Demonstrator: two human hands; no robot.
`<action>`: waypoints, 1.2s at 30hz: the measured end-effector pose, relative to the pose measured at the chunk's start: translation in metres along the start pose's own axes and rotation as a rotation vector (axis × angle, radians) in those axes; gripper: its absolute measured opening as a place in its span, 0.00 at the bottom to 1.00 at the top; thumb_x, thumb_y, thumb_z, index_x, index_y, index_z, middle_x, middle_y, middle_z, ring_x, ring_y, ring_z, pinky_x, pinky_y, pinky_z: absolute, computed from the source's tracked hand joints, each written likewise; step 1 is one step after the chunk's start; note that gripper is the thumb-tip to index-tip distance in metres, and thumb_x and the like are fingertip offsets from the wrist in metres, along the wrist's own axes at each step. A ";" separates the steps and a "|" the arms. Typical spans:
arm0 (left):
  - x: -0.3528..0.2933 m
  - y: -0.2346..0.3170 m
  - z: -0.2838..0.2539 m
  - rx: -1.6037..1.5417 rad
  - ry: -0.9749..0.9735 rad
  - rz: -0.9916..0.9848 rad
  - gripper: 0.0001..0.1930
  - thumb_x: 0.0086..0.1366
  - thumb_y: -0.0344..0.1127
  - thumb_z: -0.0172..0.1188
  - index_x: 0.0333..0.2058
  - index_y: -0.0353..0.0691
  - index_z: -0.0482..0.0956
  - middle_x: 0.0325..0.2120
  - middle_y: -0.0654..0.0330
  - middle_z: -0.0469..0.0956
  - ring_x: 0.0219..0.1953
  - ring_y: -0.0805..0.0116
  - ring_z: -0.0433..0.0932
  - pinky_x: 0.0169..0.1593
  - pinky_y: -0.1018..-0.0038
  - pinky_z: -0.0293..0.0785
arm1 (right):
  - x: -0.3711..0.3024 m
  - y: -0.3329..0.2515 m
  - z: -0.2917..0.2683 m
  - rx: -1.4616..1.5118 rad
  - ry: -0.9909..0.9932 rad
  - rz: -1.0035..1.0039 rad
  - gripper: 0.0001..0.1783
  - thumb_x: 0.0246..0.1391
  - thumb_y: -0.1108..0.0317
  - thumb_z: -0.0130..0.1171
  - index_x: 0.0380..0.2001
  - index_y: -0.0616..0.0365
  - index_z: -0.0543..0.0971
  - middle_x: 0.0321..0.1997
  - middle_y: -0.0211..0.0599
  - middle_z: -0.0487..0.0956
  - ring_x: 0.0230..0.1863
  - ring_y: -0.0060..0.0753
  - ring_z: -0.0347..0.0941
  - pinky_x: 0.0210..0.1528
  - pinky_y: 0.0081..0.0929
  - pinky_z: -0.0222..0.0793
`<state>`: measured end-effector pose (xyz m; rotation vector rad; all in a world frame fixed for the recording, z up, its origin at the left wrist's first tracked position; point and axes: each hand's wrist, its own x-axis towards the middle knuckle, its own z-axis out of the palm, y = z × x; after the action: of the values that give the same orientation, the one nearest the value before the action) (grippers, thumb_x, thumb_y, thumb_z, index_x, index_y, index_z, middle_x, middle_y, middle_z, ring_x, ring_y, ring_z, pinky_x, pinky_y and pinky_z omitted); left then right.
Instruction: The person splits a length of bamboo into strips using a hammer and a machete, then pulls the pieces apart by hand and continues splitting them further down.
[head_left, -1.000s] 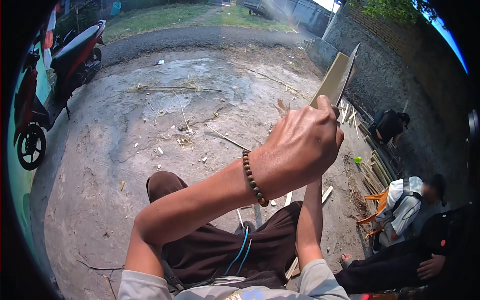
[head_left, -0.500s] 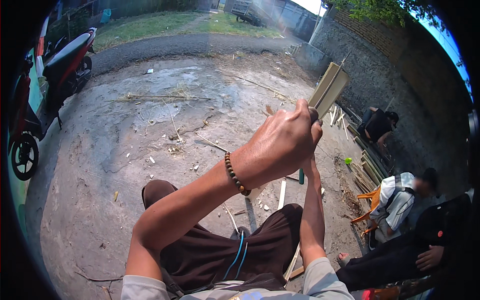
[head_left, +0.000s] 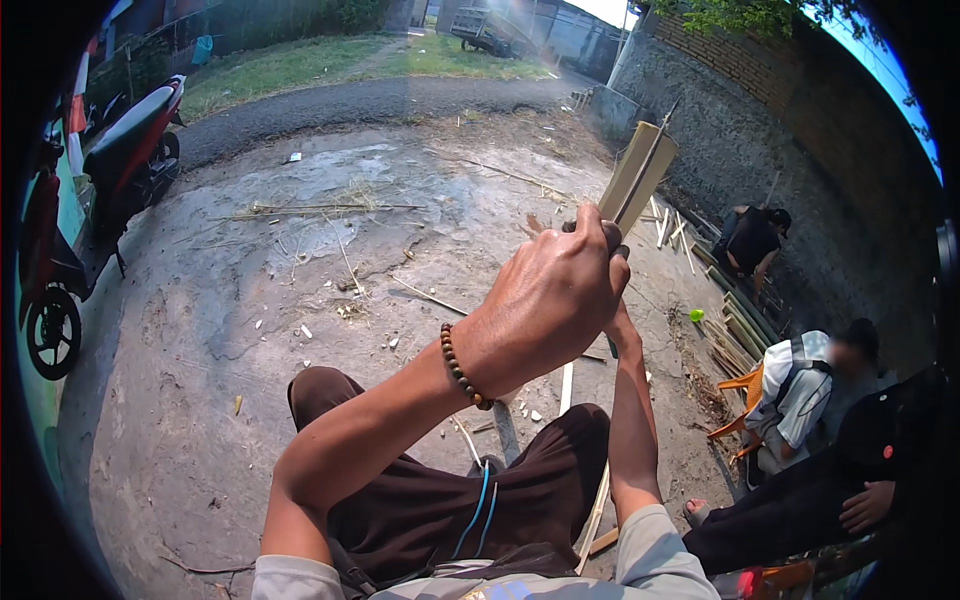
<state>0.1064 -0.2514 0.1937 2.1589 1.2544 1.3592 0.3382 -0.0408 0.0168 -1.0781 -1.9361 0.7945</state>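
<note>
Raised in front of me, my left hand (head_left: 550,290), with a beaded bracelet (head_left: 458,365) at its wrist, is closed around the lower end of a pale split-bamboo piece (head_left: 622,180). A thin dark blade, apparently a knife (head_left: 655,150), runs lengthwise along the bamboo, its tip standing past the top end. My right hand (head_left: 622,325) is mostly hidden behind the left one. It appears closed on the knife's green handle, whose end (head_left: 613,348) peeks out below. Both hands are close together above my right knee.
Bamboo strips (head_left: 672,230) and stacked poles (head_left: 740,318) lie along the wall at right. One person crouches near the poles; another sits on an orange chair (head_left: 740,385), with a dark-clothed person nearer. A red motorcycle (head_left: 110,180) stands at left. Chips and twigs litter the concrete (head_left: 220,330).
My hands, with the bamboo and blade, have shifted slightly left and down in view. The green handle shows less below them. The whole scene has tilted a little as my head moved.
</note>
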 end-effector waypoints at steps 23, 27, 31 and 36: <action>0.017 0.014 0.012 -1.171 -0.167 -0.529 0.22 0.76 0.50 0.48 0.50 0.34 0.71 0.21 0.64 0.68 0.15 0.75 0.69 0.21 0.76 0.68 | -0.001 0.051 -0.003 -0.068 0.089 0.018 0.25 0.68 0.50 0.53 0.52 0.63 0.76 0.41 0.39 0.82 0.42 0.29 0.74 0.48 0.31 0.69; 0.013 0.024 0.016 -1.271 -0.177 -0.552 0.23 0.75 0.51 0.47 0.52 0.34 0.70 0.21 0.62 0.69 0.15 0.71 0.72 0.21 0.74 0.71 | -0.006 0.050 -0.004 -0.035 0.097 0.000 0.27 0.68 0.47 0.52 0.52 0.62 0.76 0.41 0.41 0.82 0.43 0.31 0.75 0.48 0.33 0.69; 0.013 0.027 0.020 -1.353 -0.204 -0.580 0.25 0.75 0.52 0.46 0.53 0.34 0.69 0.20 0.61 0.69 0.15 0.67 0.75 0.21 0.70 0.76 | -0.015 0.053 -0.014 0.002 0.108 -0.010 0.29 0.68 0.44 0.51 0.52 0.62 0.76 0.42 0.44 0.82 0.44 0.34 0.76 0.49 0.35 0.70; 0.008 0.019 0.026 -1.243 -0.206 -0.544 0.25 0.75 0.53 0.45 0.54 0.34 0.68 0.20 0.59 0.70 0.14 0.65 0.76 0.21 0.69 0.76 | -0.016 0.051 -0.002 0.075 0.083 -0.045 0.31 0.67 0.42 0.50 0.52 0.62 0.76 0.42 0.47 0.82 0.45 0.36 0.77 0.49 0.37 0.70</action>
<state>0.1393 -0.2510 0.1973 0.9573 0.5353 1.1275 0.3659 -0.0319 -0.0284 -1.0044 -1.8399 0.7790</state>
